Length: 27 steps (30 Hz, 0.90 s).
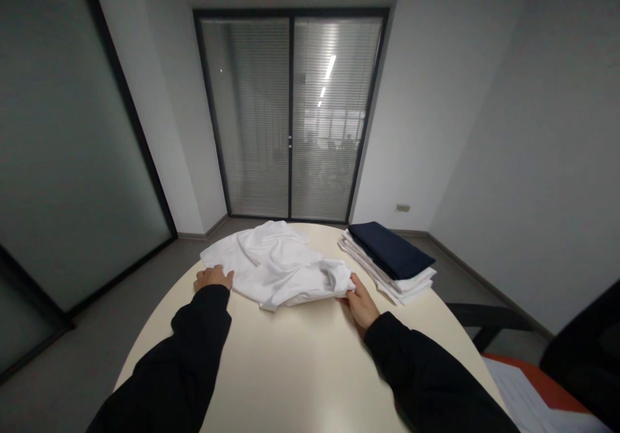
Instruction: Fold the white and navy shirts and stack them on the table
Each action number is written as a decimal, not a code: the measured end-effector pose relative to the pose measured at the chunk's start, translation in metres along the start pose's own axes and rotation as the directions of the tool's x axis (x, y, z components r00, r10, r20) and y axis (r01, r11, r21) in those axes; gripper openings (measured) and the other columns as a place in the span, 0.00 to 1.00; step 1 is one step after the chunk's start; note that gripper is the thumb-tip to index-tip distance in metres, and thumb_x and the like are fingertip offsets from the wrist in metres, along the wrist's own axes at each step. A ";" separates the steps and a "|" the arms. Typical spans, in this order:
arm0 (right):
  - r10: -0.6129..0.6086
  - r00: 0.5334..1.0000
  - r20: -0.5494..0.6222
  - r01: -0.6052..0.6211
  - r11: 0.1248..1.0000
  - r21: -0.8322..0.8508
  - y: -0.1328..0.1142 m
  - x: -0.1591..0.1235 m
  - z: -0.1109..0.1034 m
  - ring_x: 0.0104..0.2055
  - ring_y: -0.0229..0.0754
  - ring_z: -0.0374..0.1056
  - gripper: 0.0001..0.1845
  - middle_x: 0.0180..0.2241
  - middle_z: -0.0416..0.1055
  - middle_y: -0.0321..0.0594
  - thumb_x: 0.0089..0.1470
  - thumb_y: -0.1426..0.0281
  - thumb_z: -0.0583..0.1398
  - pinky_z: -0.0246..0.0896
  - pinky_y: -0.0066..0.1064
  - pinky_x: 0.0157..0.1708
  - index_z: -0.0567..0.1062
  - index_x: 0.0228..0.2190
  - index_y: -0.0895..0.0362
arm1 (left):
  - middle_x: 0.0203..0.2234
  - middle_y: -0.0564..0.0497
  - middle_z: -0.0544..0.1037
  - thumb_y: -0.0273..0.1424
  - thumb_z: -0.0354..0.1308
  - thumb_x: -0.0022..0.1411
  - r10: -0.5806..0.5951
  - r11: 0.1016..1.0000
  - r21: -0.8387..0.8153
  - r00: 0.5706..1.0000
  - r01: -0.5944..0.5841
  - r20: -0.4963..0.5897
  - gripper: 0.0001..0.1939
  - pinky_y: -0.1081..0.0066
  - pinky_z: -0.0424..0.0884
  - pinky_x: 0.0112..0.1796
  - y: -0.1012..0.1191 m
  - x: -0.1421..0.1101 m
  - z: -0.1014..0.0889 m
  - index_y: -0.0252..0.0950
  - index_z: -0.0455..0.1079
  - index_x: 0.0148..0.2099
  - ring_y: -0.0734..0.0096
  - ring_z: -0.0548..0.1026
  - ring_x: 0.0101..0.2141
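Note:
A crumpled white garment (276,262), perhaps a T-shirt, lies loosely spread over the far part of the round table. At its near left edge rests my left hand (213,278), fingers low against the tabletop and thumb held apart beside the fabric. The fingertips are partly hidden by the back of the hand. My right hand (362,304) pinches the garment's right end between thumb and fingers, lifting it slightly into a fold. Just beyond that hand sits a stack of folded white cloths (387,284) with a folded navy cloth (390,249) on top.
The cream round table (290,368) has a curved edge. A dark office chair (581,349) stands at the right, with white papers (527,394) and something orange-red (557,388) beside it. Behind are glass doors with blinds (290,123); a frosted glass panel (72,142) stands left.

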State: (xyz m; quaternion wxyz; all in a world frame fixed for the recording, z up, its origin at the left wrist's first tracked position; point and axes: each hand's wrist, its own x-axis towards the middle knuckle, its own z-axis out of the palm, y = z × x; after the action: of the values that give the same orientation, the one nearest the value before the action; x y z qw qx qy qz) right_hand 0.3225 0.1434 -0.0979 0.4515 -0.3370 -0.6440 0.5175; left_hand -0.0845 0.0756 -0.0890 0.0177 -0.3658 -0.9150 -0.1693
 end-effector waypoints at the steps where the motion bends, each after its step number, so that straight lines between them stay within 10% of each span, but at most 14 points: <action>1: 0.006 1.000 0.004 -0.006 1.000 0.004 0.000 0.000 0.000 0.43 0.43 0.70 0.16 0.49 0.71 0.41 0.53 0.65 0.55 0.69 0.34 0.39 0.66 0.45 0.50 | 0.46 0.35 0.75 0.41 0.55 0.59 0.015 1.000 0.011 1.000 -0.015 0.007 0.20 0.51 0.66 0.46 -0.003 0.003 0.000 0.35 0.73 0.48 0.40 0.68 0.51; 9: -0.008 0.999 0.033 0.011 0.996 -0.092 -0.005 -0.002 -0.002 0.40 0.43 0.69 0.12 0.44 0.72 0.40 0.52 0.64 0.56 0.68 0.33 0.37 0.66 0.41 0.51 | 0.57 0.32 0.65 0.32 0.47 0.65 0.018 0.999 -0.032 0.996 -0.021 -0.086 0.17 0.59 0.61 0.54 -0.002 0.009 0.006 0.29 0.71 0.48 0.51 0.61 0.59; 14: -0.010 0.999 0.034 0.013 0.996 -0.090 -0.005 -0.003 -0.001 0.39 0.42 0.69 0.11 0.41 0.73 0.38 0.53 0.63 0.56 0.67 0.31 0.36 0.66 0.39 0.52 | 0.56 0.24 0.65 0.42 0.55 0.60 -0.096 0.995 -0.028 0.990 0.094 -0.105 0.31 0.50 0.60 0.53 -0.013 0.009 0.005 0.20 0.65 0.55 0.37 0.60 0.58; 18: -0.032 0.999 0.042 0.036 0.994 -0.099 -0.010 -0.004 -0.001 0.40 0.42 0.68 0.10 0.41 0.73 0.39 0.54 0.63 0.56 0.66 0.31 0.37 0.67 0.39 0.52 | 0.55 0.31 0.69 0.38 0.56 0.60 -0.060 0.998 -0.036 0.995 0.057 -0.082 0.23 0.50 0.63 0.51 -0.019 0.009 0.000 0.28 0.70 0.53 0.38 0.64 0.55; 22: -0.113 0.991 0.068 0.124 0.974 -0.187 -0.017 -0.004 -0.001 0.41 0.43 0.68 0.09 0.41 0.73 0.40 0.54 0.66 0.55 0.64 0.32 0.40 0.67 0.38 0.55 | 0.55 0.37 0.70 0.33 0.51 0.65 0.100 0.967 -0.207 0.968 -0.150 -0.231 0.17 0.50 0.64 0.53 -0.011 0.009 -0.005 0.33 0.69 0.53 0.45 0.66 0.55; 27: -0.178 0.981 0.081 0.194 0.939 -0.284 -0.017 -0.005 -0.001 0.38 0.43 0.68 0.10 0.38 0.74 0.39 0.54 0.70 0.53 0.63 0.36 0.45 0.69 0.39 0.55 | 0.50 0.41 0.75 0.33 0.46 0.66 0.362 0.709 -0.461 0.837 -0.533 -0.411 0.15 0.58 0.69 0.51 0.025 -0.011 -0.008 0.34 0.68 0.50 0.56 0.73 0.51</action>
State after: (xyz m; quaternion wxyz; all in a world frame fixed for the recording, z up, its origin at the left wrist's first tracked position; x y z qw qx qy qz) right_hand 0.3255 0.1350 -0.0821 0.4263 -0.3232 -0.7539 0.3813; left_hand -0.0600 0.0823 -0.0762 0.0849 -0.5385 -0.6935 -0.4710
